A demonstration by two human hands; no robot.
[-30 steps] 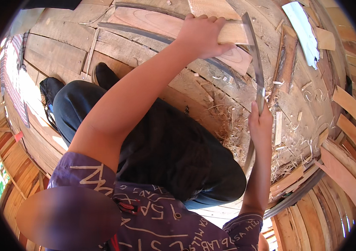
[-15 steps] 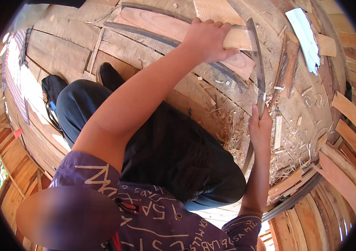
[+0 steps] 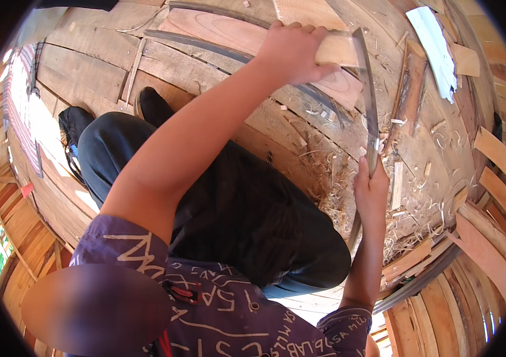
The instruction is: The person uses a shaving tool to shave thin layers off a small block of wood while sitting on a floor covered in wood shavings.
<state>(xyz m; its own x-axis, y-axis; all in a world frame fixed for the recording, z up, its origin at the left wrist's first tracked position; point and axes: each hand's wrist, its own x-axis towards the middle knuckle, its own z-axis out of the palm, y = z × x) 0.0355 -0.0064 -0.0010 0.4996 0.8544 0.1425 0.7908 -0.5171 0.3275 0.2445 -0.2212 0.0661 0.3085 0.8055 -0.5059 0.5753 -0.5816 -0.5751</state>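
My left hand (image 3: 294, 52) is wrapped over a pale piece of wood (image 3: 341, 49), its thumb on the near side. Beneath that piece lies a longer reddish board (image 3: 211, 28), flat along the floor. My right hand (image 3: 372, 185) grips the handle of a long knife (image 3: 368, 89) with a slightly curved, dark blade. The blade points away from me and crosses close by the right-hand end of the pale piece; whether it touches the wood I cannot tell. Behind my right wrist the rear of the long handle shows (image 3: 354, 229).
Shavings (image 3: 333, 172) and small chips litter the plank floor (image 3: 86, 71). To the right lie a bark-edged wood piece (image 3: 409, 83), a pale bluish sheet (image 3: 432, 50) and several cut boards (image 3: 500, 157). My folded legs (image 3: 235, 208) take up the near middle.
The knife and my right hand have shifted slightly toward me. My left hand keeps its hold on the pale wood. The view has moved a little.
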